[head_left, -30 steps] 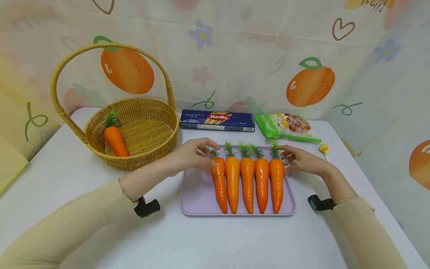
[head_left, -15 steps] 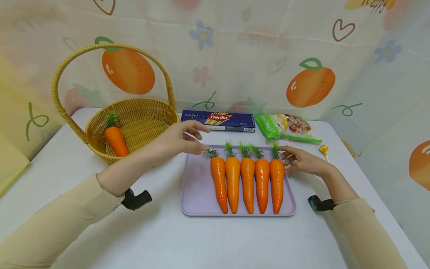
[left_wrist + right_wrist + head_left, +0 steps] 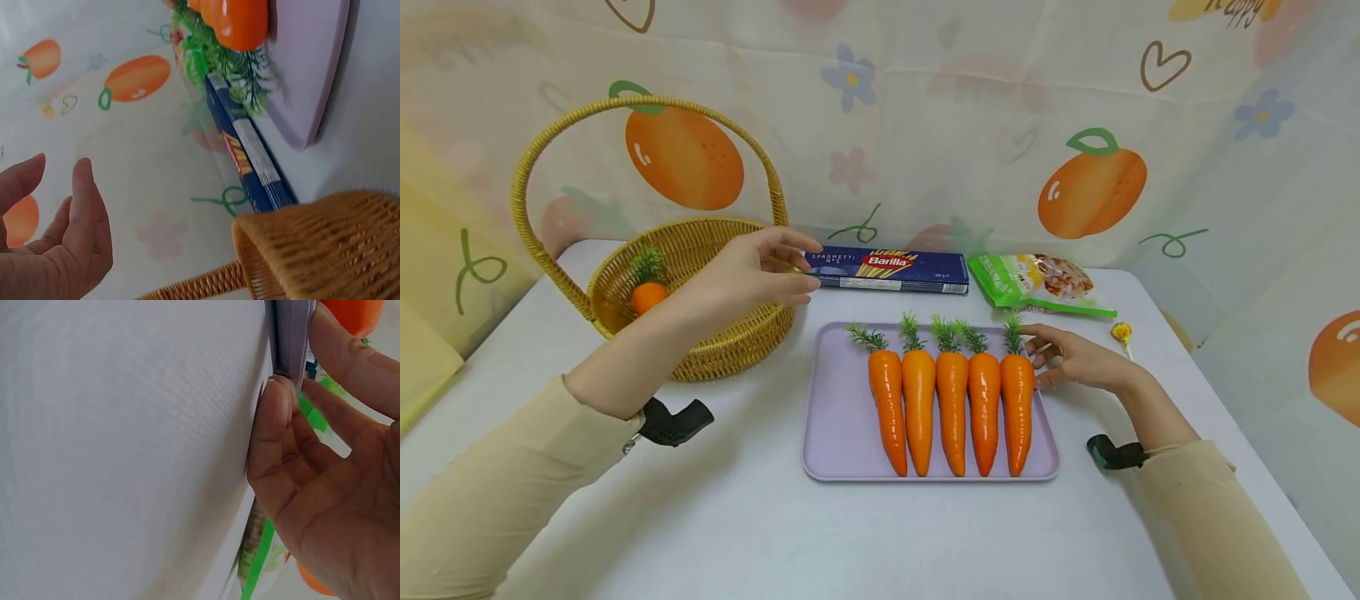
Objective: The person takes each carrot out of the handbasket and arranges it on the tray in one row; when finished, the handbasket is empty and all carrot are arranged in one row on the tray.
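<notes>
My left hand [image 3: 737,275] is raised in front of the wicker basket [image 3: 722,365], its fingers loosely bent with nothing between them. The left wrist view shows a gap between its thumb and fingers. One carrot [image 3: 649,296] with a green top lies inside the basket, partly hidden by my forearm. On the lilac tray [image 3: 842,425], several carrots [image 3: 952,408] lie side by side, tops facing away. My right hand [image 3: 1078,360] holds the tray's right edge. In the right wrist view, its thumb is at the rim and curled fingers are against the tray's edge near the tabletop.
A blue spaghetti box [image 3: 887,268] lies behind the tray. To its right are a green-edged food bag [image 3: 1045,283] and a yellow lollipop [image 3: 1122,332]. The basket's tall handle [image 3: 647,102] arches above its bowl. A patterned cloth [image 3: 925,150] hangs behind the white table [image 3: 880,537].
My left hand has moved left and away from the leftmost carrot, toward the basket. That carrot's green top has sprung out leftward. The right hand has stayed at the tray.
</notes>
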`<state>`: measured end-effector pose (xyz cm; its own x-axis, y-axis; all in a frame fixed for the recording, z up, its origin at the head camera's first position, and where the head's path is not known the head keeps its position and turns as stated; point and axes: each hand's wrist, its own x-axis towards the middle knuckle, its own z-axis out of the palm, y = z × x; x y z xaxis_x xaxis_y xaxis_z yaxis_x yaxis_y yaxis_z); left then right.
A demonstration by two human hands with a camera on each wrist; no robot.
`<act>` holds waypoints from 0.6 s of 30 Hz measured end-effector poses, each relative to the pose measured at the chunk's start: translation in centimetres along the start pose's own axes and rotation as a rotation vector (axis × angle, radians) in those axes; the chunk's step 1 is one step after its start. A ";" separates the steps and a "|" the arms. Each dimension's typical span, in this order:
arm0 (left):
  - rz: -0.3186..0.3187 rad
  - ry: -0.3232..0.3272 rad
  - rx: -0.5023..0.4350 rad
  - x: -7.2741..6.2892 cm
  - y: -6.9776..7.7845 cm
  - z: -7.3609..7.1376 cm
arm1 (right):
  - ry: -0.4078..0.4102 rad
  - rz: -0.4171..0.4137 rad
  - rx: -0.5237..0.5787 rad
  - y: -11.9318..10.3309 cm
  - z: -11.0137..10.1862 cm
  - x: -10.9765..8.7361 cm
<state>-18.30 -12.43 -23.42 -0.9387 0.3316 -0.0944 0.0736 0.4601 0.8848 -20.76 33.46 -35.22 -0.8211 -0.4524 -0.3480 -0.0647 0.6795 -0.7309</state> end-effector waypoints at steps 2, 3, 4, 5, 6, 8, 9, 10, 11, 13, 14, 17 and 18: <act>-0.006 0.014 -0.012 0.0 -0.2 -0.6 | 0.000 -0.001 -0.001 0.0 0.0 0.0; -0.007 0.021 -0.016 0.1 -0.3 -0.9 | 0.000 -0.002 -0.001 0.0 0.0 0.0; -0.009 0.027 -0.020 0.1 -0.4 -1.2 | -0.001 -0.003 0.000 0.0 0.0 0.0; -0.009 0.032 -0.028 0.1 -0.5 -1.5 | -0.001 -0.003 0.001 0.0 0.0 0.0; -0.007 0.038 -0.027 0.2 -0.6 -1.8 | -0.001 -0.004 0.001 0.0 0.0 0.0; -0.004 0.048 -0.023 0.3 -0.8 -2.3 | -0.001 -0.005 0.003 0.1 0.0 0.0; -0.004 0.052 -0.024 0.3 -0.9 -2.5 | -0.002 -0.006 0.004 0.1 0.0 0.0; -0.005 0.057 -0.025 0.3 -1.0 -2.7 | -0.003 -0.005 0.006 0.1 0.0 0.0; -0.008 0.060 -0.026 0.3 -1.1 -3.0 | -0.003 -0.004 0.007 0.1 0.0 0.0; -0.016 0.067 -0.040 0.4 -1.3 -3.4 | -0.004 -0.002 0.008 0.1 0.0 0.0; -0.023 0.069 -0.046 0.4 -1.4 -3.6 | -0.004 -0.001 0.009 0.0 0.0 0.0; -0.040 0.076 -0.052 0.4 -1.8 -4.2 | -0.004 0.003 0.012 0.0 0.0 0.0; -0.045 0.078 -0.063 0.5 -1.9 -4.4 | -0.005 0.004 0.012 0.0 0.0 0.0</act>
<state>-20.35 -16.80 -23.17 -0.9642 0.2451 -0.1012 0.0113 0.4195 0.9077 -20.75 33.45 -35.22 -0.8187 -0.4524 -0.3536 -0.0545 0.6743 -0.7364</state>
